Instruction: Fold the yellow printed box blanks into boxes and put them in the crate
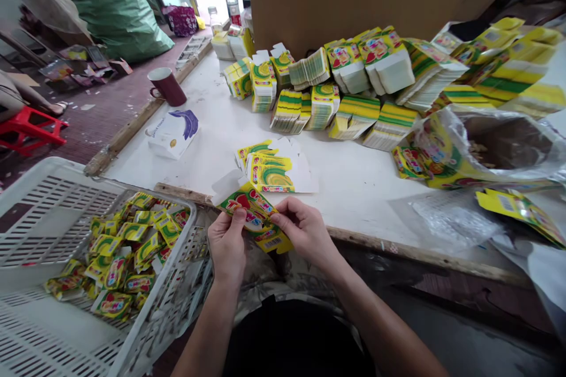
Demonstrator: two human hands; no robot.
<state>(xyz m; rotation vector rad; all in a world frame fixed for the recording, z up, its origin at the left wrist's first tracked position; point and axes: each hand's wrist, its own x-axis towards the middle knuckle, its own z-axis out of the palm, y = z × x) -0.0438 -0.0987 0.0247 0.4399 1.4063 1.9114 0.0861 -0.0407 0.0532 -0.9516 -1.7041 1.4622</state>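
Observation:
Between my two hands, over the table's front edge, is a flat yellow and green printed carton with white flaps. My left hand pinches its left side, thumb on the printed face. On the right side, my right hand grips it between thumb and fingers. Just beyond lies a small pile of flat cartons, some printed side up and some white. Part of the carton is covered by my fingers.
Left of me, a white plastic basket holds several small filled boxes. Bundled carton stacks line the table's back. A maroon mug and white box stand left; an open plastic-lined bag stands right.

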